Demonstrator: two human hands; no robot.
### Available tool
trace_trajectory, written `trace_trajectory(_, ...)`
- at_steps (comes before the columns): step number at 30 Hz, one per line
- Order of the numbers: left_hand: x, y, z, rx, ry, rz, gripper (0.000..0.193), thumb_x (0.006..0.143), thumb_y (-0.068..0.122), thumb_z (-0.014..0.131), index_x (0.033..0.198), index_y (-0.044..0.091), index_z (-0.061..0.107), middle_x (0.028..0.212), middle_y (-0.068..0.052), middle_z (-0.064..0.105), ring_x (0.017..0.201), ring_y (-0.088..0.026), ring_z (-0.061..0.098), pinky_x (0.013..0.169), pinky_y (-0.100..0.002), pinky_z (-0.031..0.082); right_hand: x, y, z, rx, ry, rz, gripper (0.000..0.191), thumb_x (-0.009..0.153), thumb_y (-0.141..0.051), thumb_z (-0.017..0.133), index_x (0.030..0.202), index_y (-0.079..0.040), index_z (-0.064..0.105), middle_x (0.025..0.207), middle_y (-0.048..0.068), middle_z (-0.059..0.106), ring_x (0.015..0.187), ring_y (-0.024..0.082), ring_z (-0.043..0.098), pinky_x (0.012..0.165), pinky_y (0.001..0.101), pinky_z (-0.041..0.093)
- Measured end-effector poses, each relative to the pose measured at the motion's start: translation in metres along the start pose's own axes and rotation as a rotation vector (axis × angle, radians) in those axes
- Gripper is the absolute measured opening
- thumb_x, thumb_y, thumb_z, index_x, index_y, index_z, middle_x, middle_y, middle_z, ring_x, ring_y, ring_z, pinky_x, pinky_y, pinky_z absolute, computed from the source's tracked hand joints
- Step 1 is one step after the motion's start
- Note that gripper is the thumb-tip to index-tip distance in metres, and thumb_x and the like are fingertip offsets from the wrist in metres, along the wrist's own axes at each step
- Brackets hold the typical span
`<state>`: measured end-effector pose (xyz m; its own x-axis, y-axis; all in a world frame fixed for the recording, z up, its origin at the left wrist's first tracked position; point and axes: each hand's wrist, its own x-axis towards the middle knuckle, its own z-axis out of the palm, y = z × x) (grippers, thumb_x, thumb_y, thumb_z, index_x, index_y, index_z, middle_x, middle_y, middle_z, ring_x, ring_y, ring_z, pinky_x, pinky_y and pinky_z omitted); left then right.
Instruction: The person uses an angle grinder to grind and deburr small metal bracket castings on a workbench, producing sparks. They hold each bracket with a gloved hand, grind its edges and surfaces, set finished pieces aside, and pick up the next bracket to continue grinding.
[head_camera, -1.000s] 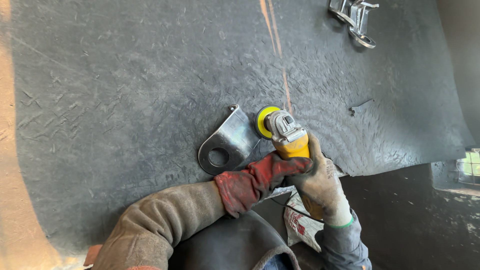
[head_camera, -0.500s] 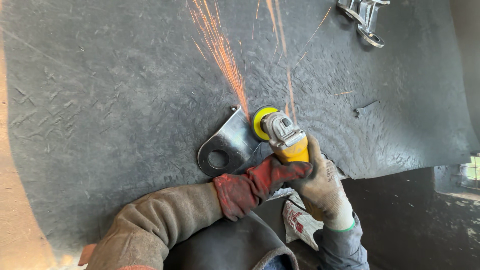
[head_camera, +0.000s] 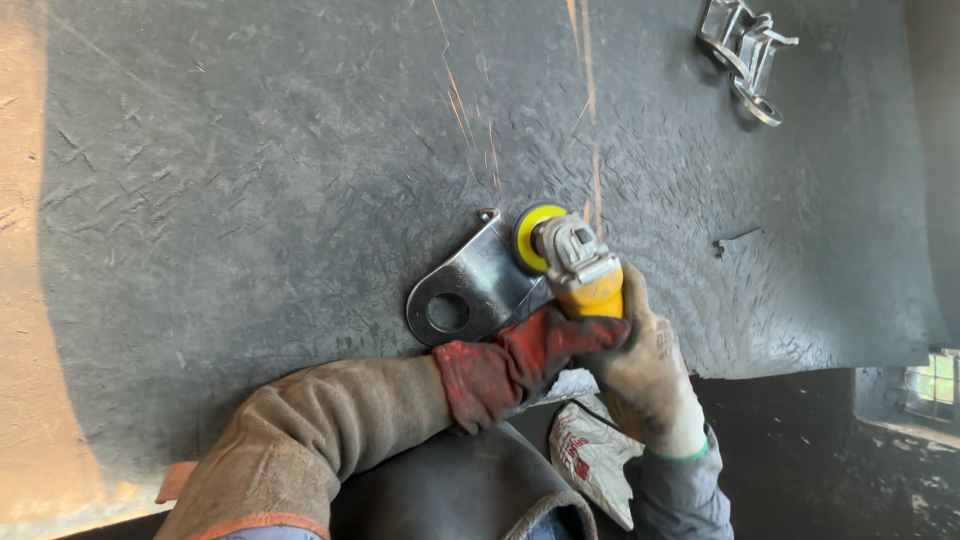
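Right hand (head_camera: 645, 365), in a dirty light work glove, is wrapped fully closed around the body of the angle grinder (head_camera: 580, 270), centre-right of frame. Left hand (head_camera: 515, 365), in a red glove with a long tan gauntlet sleeve, is closed too: its fingers come in from the left and clamp the grinder body just below the yellow section, so you have 2 hands on 1 tool.

Grinder head points toward the upper left, yellow disc (head_camera: 533, 236) tilted and touching the upper right edge of the steel bracket (head_camera: 468, 290). Bracket sits at frame centre: flat shiny plate, rounded end toward the lower left with 1 round hole through it, narrow end up by the disc. It lies flat on the dark textured rubber mat (head_camera: 250, 200) that covers most of the frame.

Sparks (head_camera: 590, 120): thin orange streaks running from the disc toward the top edge.

Upper right of frame: pile of similar metal parts (head_camera: 745, 50) on the mat, well apart from your hands. 1 small dark scrap (head_camera: 735, 242) on the mat right of the grinder. White printed bag (head_camera: 590, 455) lies below your hands, lower centre, partly under your right wrist. Sunlit bare strip down the left edge.
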<state>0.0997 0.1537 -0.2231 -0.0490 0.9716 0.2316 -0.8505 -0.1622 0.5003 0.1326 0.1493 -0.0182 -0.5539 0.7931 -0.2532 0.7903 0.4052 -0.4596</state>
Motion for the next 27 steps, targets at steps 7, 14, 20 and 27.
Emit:
trace_trajectory(7,-0.006,0.0,-0.01,0.008,-0.001,-0.005,0.057,0.084,0.032,0.079,0.132,0.004,0.065,0.118,-0.006,0.07,0.112,-0.014,0.065,0.097,-0.033,0.052,0.008,-0.01,0.001,-0.072,-0.006,0.03,0.085,0.068,-0.02,0.089,0.141,-0.011,0.047,0.107,0.022,0.075,0.112,0.038,0.068,0.081,0.0451,0.057)
trace_trajectory(14,-0.039,-0.002,-0.019,0.053,-0.011,-0.074,0.056,0.085,0.031,0.079,0.131,0.004,0.065,0.118,-0.006,0.07,0.112,-0.014,0.065,0.097,-0.033,0.052,0.012,-0.026,-0.001,0.038,-0.025,0.02,0.08,0.072,-0.018,0.081,0.144,-0.013,0.045,0.106,0.019,0.076,0.109,0.035,0.075,0.081,0.0427,0.058)
trace_trajectory(20,-0.047,-0.001,-0.02,0.068,-0.012,-0.085,0.054,0.085,0.03,0.079,0.131,0.004,0.064,0.118,-0.006,0.07,0.112,-0.014,0.065,0.097,-0.033,0.052,0.016,-0.031,-0.003,0.02,-0.03,-0.035,0.086,0.07,-0.016,0.08,0.147,-0.013,0.043,0.106,0.021,0.075,0.109,0.035,0.075,0.082,0.0422,0.057)
trace_trajectory(27,-0.05,0.003,-0.021,0.074,-0.009,-0.093,0.053,0.086,0.028,0.079,0.131,0.004,0.064,0.118,-0.006,0.07,0.112,-0.014,0.065,0.097,-0.033,0.052,0.022,-0.041,-0.002,0.09,-0.044,-0.039,0.087,0.068,-0.012,0.082,0.147,-0.011,0.044,0.108,0.017,0.077,0.108,0.028,0.075,0.085,0.0388,0.057)
